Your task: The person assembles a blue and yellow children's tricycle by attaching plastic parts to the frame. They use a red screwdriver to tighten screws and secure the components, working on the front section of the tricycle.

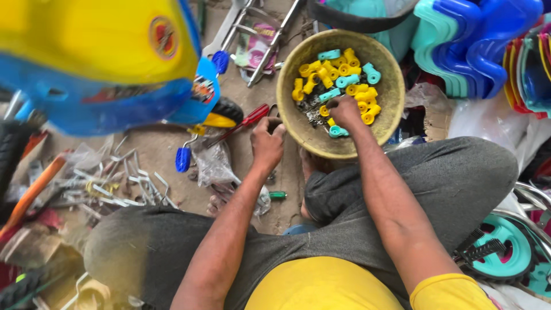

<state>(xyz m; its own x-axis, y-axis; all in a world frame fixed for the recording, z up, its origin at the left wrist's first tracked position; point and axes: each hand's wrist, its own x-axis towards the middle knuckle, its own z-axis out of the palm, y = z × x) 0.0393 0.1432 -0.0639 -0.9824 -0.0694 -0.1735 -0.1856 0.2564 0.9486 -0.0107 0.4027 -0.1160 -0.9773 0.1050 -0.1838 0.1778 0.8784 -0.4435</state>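
My right hand (343,111) reaches into a round woven bowl (390,86), with its fingers down among small metal bits and yellow and teal plastic caps (338,74). What the fingers pinch is hidden. My left hand (267,140) is curled shut at the bowl's left rim, around a small dark piece that I cannot make out. I sit cross-legged in grey trousers, and the bowl stands on the ground just past my knees.
A blurred yellow and blue plastic toy vehicle (103,57) fills the upper left. A red-handled screwdriver (244,123) lies left of the bowl. Bent metal rods (123,183) lie scattered at left. Stacked blue and teal plastic seats (476,40) stand at upper right, and a teal wheel (499,247) lies at lower right.
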